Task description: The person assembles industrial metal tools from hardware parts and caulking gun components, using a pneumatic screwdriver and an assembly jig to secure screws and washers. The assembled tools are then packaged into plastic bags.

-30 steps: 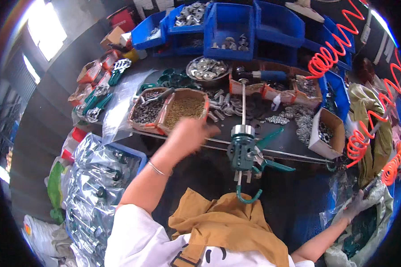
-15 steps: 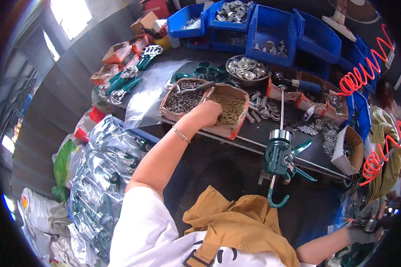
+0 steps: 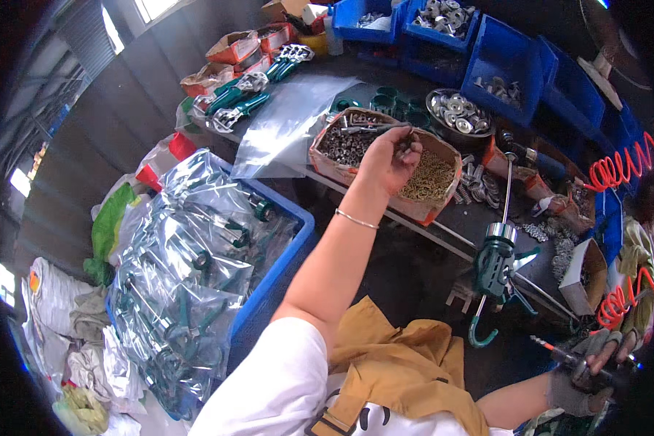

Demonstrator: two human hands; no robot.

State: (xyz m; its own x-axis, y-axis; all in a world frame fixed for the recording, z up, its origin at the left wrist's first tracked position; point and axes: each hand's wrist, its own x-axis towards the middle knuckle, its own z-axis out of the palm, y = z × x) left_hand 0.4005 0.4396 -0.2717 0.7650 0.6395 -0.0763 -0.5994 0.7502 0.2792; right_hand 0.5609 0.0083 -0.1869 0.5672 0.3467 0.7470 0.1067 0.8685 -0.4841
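Holding the left hand (image 3: 394, 160) half-curled above the boxes (image 3: 414, 210), between dark pieces (image 3: 341, 147) on the left and brassy pieces (image 3: 436, 174) on the right; could not tell its contents; gripped the driver (image 3: 578, 369) in the right hand (image 3: 602, 357), near right, with the bit (image 3: 541, 341) toward the gun (image 3: 493, 270); seemed to risk mixing pieces through a loose curl; risked scratching the gun through a careless swing.

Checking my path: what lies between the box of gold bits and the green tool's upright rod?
In the head view, loose metal springs lie between the box and the rod.
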